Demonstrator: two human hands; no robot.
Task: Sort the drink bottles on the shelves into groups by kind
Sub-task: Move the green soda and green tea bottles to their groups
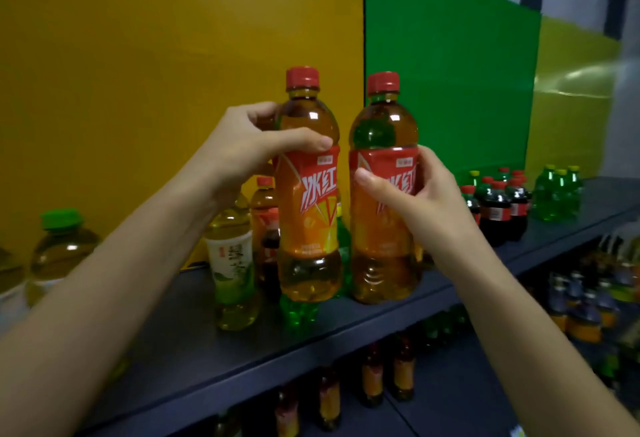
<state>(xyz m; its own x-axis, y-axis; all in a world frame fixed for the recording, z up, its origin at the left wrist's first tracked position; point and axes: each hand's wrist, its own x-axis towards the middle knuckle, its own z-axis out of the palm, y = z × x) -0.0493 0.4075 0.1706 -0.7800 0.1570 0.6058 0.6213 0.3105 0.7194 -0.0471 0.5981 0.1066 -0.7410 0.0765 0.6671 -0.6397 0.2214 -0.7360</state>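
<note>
Partly sorted, with two matching iced teas in hand

The left hand [242, 145] was wrapped round the shoulder of one red-capped iced tea bottle [308, 222], thumb across the top of its label. The right hand [415, 201] clasped the second iced tea bottle [381, 246] at the label. The two bottles stood upright and close side by side between the hands. Whether their bases rested on the dark shelf [173, 332] or hung just above it could not be told.

Just behind and below the left-hand grip the mix looked unsorted. A green tea bottle [232, 263], a small red-capped bottle [263, 201] and a green soda bottle [298, 312] crowded together. Further left of that grip stood a green-capped bottle [59, 249].

Beyond the right-hand grip things looked more orderly. A cluster of cola bottles [498, 208] stood together, and past it a cluster of green bottles [557, 194].

Judging by this, the far groups seemed done, the iced tea pair had not yet found a place, and the jumble by the left hand remained. The lower-shelf bottles [370, 377] were too blurred to assess.
</note>
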